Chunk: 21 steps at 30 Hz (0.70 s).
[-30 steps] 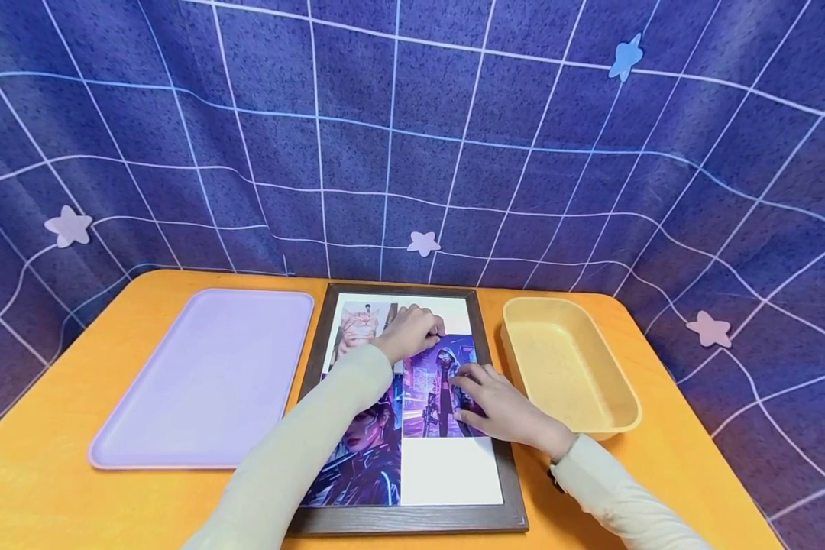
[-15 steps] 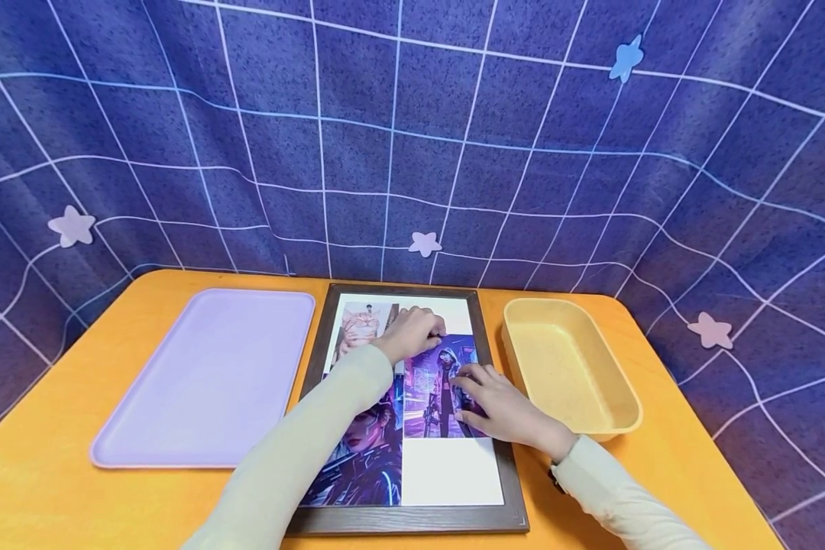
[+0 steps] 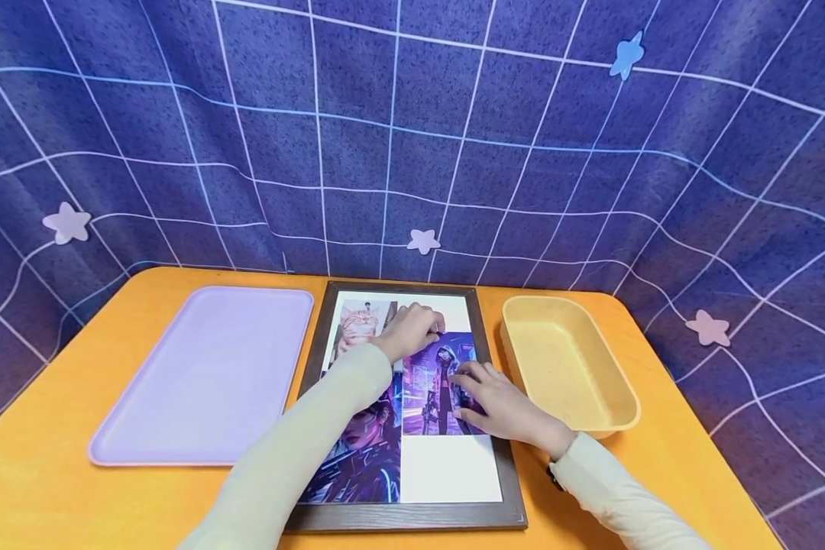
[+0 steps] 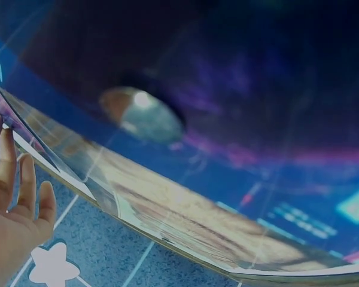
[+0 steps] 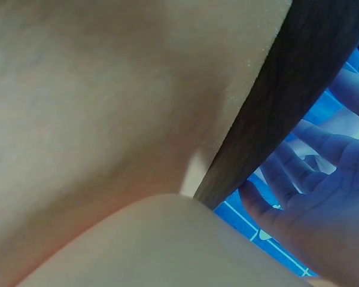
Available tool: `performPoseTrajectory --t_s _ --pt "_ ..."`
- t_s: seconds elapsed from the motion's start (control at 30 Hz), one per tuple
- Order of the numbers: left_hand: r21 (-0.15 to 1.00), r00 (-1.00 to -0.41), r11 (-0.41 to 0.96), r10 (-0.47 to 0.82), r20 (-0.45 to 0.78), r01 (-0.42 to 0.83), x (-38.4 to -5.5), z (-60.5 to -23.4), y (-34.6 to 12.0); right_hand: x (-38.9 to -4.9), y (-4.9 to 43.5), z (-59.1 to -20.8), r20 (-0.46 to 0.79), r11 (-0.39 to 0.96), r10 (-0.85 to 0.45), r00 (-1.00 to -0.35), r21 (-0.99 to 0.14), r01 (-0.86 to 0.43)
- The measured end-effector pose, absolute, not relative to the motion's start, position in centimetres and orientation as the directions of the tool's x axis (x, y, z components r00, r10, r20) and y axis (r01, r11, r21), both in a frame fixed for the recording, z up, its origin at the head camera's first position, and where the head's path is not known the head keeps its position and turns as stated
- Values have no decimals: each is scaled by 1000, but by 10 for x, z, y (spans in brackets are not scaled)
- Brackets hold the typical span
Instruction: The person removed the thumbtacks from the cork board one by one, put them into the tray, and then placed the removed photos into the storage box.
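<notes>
A dark wooden picture frame (image 3: 406, 518) with a white backing lies on the orange table. Inside it are a cat picture (image 3: 357, 330) at upper left, a neon portrait print (image 3: 367, 458) at lower left and a hooded-figure print (image 3: 429, 382) on the right. My left hand (image 3: 412, 332) reaches across the cat picture, thumb and fingertips pinching the top edge of the hooded-figure print. My right hand (image 3: 498, 405) rests over that print's right side with fingers spread and relaxed. In the right wrist view, the right hand (image 5: 326, 191) shows beside the dark frame border (image 5: 263, 113).
To the left of the frame lies a lilac tray (image 3: 202, 382). A yellow bin (image 3: 571, 367) stands close on the right, just beyond the right hand. Behind the table hangs a blue gridded curtain (image 3: 357, 153) with star shapes.
</notes>
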<state>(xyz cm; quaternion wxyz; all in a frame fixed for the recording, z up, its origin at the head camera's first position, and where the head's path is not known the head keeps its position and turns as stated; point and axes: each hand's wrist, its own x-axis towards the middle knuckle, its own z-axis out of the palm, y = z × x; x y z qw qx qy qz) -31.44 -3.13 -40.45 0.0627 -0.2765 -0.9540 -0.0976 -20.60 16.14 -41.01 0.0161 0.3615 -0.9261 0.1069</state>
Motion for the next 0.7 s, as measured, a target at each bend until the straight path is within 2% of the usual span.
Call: performPoseTrajectory --t_s 0.33,0.7 --pt "152 -809 796 561 177 585 -316 -407 -32 -207 162 -410 108 717 -665 -739 -186 -672" --pt "141 -815 804 554 171 577 -315 -407 -32 -207 162 -411 114 713 -667 -736 -187 -676"
